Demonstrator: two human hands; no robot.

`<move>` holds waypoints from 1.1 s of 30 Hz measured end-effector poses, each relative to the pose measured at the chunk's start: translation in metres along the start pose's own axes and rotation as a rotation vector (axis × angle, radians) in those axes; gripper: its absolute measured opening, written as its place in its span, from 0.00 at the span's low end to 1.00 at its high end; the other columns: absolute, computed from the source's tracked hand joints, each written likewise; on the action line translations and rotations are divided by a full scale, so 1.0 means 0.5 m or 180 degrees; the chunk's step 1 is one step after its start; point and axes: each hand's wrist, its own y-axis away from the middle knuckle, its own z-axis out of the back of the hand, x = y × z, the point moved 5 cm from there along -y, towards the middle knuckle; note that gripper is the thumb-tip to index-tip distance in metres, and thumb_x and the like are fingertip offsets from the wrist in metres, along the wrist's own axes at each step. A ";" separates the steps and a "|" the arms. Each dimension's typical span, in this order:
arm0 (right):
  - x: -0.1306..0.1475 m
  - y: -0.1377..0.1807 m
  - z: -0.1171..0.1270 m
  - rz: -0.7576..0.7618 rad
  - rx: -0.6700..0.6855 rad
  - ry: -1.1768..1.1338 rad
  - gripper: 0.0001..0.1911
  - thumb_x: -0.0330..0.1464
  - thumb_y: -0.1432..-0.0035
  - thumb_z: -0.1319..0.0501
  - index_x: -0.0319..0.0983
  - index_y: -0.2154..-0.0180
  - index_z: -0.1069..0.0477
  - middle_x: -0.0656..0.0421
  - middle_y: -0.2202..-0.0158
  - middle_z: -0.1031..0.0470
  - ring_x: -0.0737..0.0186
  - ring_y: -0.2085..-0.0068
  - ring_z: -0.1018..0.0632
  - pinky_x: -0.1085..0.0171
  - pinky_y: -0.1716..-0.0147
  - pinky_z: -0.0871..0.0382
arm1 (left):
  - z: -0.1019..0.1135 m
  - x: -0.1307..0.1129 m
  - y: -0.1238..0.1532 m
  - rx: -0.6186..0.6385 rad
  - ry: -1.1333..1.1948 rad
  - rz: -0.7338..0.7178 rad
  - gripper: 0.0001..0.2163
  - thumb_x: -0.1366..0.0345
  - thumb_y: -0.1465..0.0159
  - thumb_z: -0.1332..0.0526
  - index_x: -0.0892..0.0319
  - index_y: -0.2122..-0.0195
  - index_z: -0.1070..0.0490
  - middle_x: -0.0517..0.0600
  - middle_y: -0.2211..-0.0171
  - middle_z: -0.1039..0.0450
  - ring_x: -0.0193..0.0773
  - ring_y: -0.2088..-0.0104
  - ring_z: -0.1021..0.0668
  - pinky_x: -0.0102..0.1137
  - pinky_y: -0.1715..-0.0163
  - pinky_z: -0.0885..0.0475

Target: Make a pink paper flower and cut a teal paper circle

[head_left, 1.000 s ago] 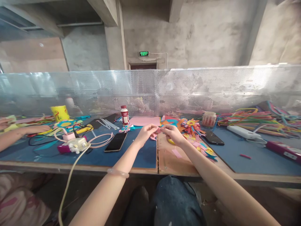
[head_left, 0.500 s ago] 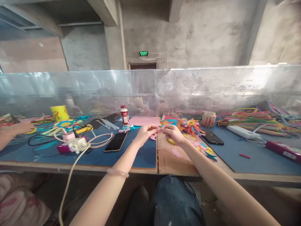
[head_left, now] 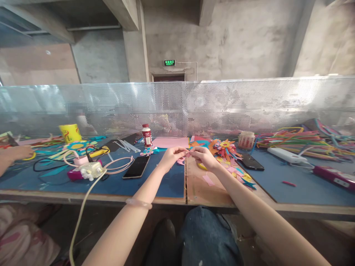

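Note:
My left hand [head_left: 174, 158] and my right hand [head_left: 203, 156] meet over the join between the blue mat and the bare wooden board, fingertips pinched close together. Between them is a small pink paper piece [head_left: 188, 153], mostly covered by the fingers; its exact shape is too small to make out. Below my right hand a pink paper strip [head_left: 208, 180] lies on the board. Yellow, pink and blue paper scraps [head_left: 239, 173] lie beside my right wrist. An orange paper flower [head_left: 225, 147] sits just behind them. A pink and blue paper flower [head_left: 149, 150] is left of my left hand.
A black phone [head_left: 137, 167] and a power strip [head_left: 84, 171] with cables are at left; a red bottle [head_left: 146, 135] stands behind. At right lie another phone [head_left: 252, 162], a white power strip [head_left: 287, 156] and colourful strips [head_left: 296, 142]. A co-worker's hand [head_left: 16, 153] holds yellow-handled scissors.
The co-worker's hand at the far left has shifted a little further left with the yellow handle. My own hands stay nearly still, still pinched together.

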 end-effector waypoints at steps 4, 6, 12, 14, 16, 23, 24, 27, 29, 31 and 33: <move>0.003 0.001 0.001 0.0072 -0.0013 0.0177 0.10 0.38 0.51 0.40 0.37 0.74 0.33 0.68 0.83 0.44 0.75 0.83 0.45 0.70 0.84 0.55 | 0.000 0.004 -0.001 0.0011 0.0053 0.0070 0.09 0.63 0.46 0.38 0.63 0.67 0.26 0.52 0.70 0.26 0.33 0.71 0.27 0.27 0.71 0.33; 0.005 0.001 0.000 0.0122 -0.0018 0.0278 0.10 0.38 0.50 0.40 0.37 0.74 0.32 0.68 0.83 0.44 0.74 0.83 0.45 0.70 0.84 0.54 | 0.000 0.006 -0.001 0.0021 0.0086 0.0111 0.09 0.63 0.46 0.38 0.64 0.66 0.26 0.52 0.70 0.26 0.33 0.71 0.27 0.27 0.71 0.33; 0.016 0.002 -0.002 0.0317 -0.0060 0.0577 0.10 0.37 0.49 0.41 0.37 0.74 0.32 0.66 0.81 0.40 0.73 0.81 0.41 0.69 0.80 0.48 | -0.002 0.006 0.001 0.0025 0.0167 0.0202 0.09 0.63 0.46 0.38 0.64 0.67 0.26 0.52 0.70 0.26 0.32 0.72 0.27 0.27 0.71 0.34; 0.019 0.004 -0.002 0.0385 -0.0072 0.0685 0.10 0.37 0.49 0.41 0.37 0.74 0.31 0.65 0.80 0.37 0.72 0.79 0.38 0.69 0.78 0.46 | -0.003 0.006 0.002 0.0017 0.0183 0.0249 0.10 0.63 0.47 0.38 0.64 0.67 0.26 0.52 0.70 0.26 0.32 0.72 0.27 0.27 0.71 0.33; 0.021 0.005 -0.002 0.0459 -0.0078 0.0786 0.10 0.37 0.49 0.41 0.37 0.73 0.31 0.63 0.77 0.33 0.70 0.76 0.35 0.68 0.74 0.43 | -0.003 0.008 0.002 -0.0003 0.0181 0.0308 0.10 0.62 0.47 0.37 0.64 0.68 0.26 0.53 0.70 0.26 0.33 0.72 0.26 0.28 0.71 0.33; 0.018 0.003 -0.008 0.0608 0.0035 0.0992 0.11 0.38 0.48 0.42 0.36 0.71 0.29 0.59 0.71 0.27 0.63 0.68 0.29 0.65 0.67 0.38 | 0.003 0.020 0.000 -0.0120 0.0095 0.0465 0.09 0.64 0.48 0.37 0.64 0.69 0.26 0.52 0.71 0.26 0.33 0.73 0.27 0.28 0.72 0.33; 0.017 0.002 -0.009 0.0609 0.0040 0.1013 0.11 0.38 0.48 0.42 0.36 0.71 0.29 0.58 0.71 0.27 0.63 0.68 0.29 0.65 0.67 0.38 | 0.004 0.021 0.000 -0.0132 0.0077 0.0478 0.09 0.64 0.49 0.37 0.64 0.69 0.26 0.52 0.72 0.26 0.33 0.73 0.27 0.27 0.72 0.34; 0.014 0.002 -0.011 0.0579 0.0030 0.1062 0.10 0.37 0.47 0.43 0.37 0.72 0.30 0.59 0.72 0.28 0.64 0.70 0.29 0.66 0.68 0.38 | 0.004 0.021 0.001 -0.0152 0.0019 0.0482 0.08 0.65 0.49 0.37 0.63 0.70 0.26 0.51 0.73 0.26 0.32 0.74 0.27 0.27 0.72 0.34; 0.012 0.002 -0.013 0.0552 0.0026 0.1081 0.10 0.36 0.47 0.44 0.37 0.73 0.31 0.60 0.74 0.29 0.65 0.71 0.30 0.66 0.70 0.38 | 0.004 0.020 0.002 -0.0142 -0.0022 0.0466 0.07 0.65 0.49 0.37 0.63 0.71 0.26 0.51 0.74 0.26 0.32 0.74 0.27 0.27 0.73 0.35; 0.012 0.002 -0.015 0.0541 0.0027 0.1080 0.09 0.36 0.47 0.44 0.37 0.73 0.31 0.61 0.74 0.29 0.65 0.72 0.30 0.66 0.70 0.38 | 0.003 0.018 0.003 -0.0125 -0.0048 0.0448 0.06 0.65 0.49 0.37 0.63 0.72 0.25 0.50 0.74 0.26 0.32 0.74 0.28 0.26 0.73 0.35; 0.014 0.002 -0.015 0.0556 0.0012 0.1055 0.09 0.36 0.48 0.44 0.38 0.74 0.32 0.60 0.74 0.29 0.65 0.71 0.30 0.66 0.69 0.38 | 0.003 0.018 0.003 -0.0124 -0.0045 0.0434 0.07 0.65 0.49 0.37 0.63 0.71 0.26 0.50 0.74 0.26 0.32 0.75 0.28 0.27 0.73 0.35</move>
